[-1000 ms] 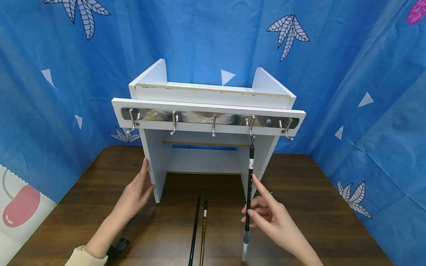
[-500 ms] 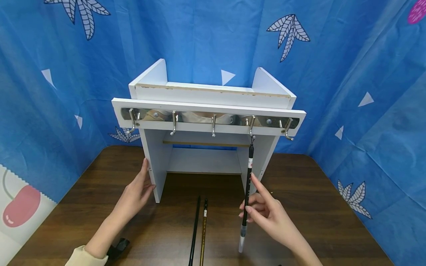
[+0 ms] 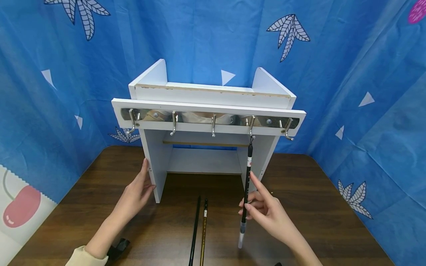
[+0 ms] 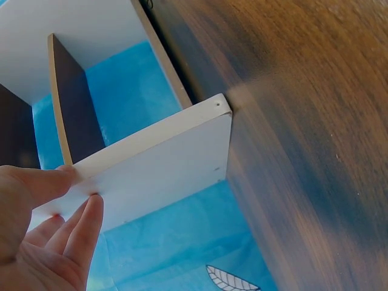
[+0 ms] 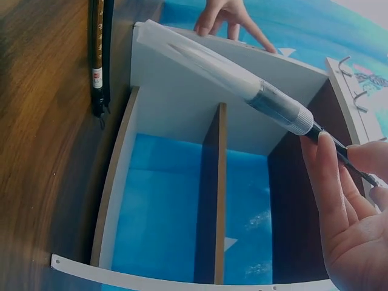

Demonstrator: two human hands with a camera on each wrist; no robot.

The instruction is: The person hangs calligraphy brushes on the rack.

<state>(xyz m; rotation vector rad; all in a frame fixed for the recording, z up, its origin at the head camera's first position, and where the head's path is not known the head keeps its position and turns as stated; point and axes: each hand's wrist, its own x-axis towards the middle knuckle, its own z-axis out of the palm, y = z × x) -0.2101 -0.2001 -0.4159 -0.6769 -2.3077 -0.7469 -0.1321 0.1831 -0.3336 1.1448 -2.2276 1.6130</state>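
My right hand (image 3: 269, 210) pinches the black handle of a calligraphy brush (image 3: 248, 177) between thumb and fingers. The brush hangs nearly upright, its white bristles under a clear cap (image 5: 224, 73). Its thin top loop (image 3: 252, 139) meets the tip of the fourth metal hook (image 3: 252, 127) from the left; I cannot tell whether the hook passes through it. My left hand (image 3: 134, 195) rests against the left side panel of a white shelf unit (image 3: 213, 99). In the left wrist view, its thumb touches the panel's front edge and its fingertips press the outer face (image 4: 176, 167).
Several hooks line a metal strip (image 3: 193, 117) on the unit's front board. A black brush (image 3: 195, 225) and a gold-brown brush (image 3: 203, 232) lie on the wooden table (image 3: 309, 207). A black object (image 3: 118, 249) lies by the left wrist. Blue patterned cloth (image 3: 199, 37) surrounds the table.
My right hand has shifted slightly left and up, and the brush's capped lower end has swung left with it. Its top stays by the fourth hook. The left hand has not moved.
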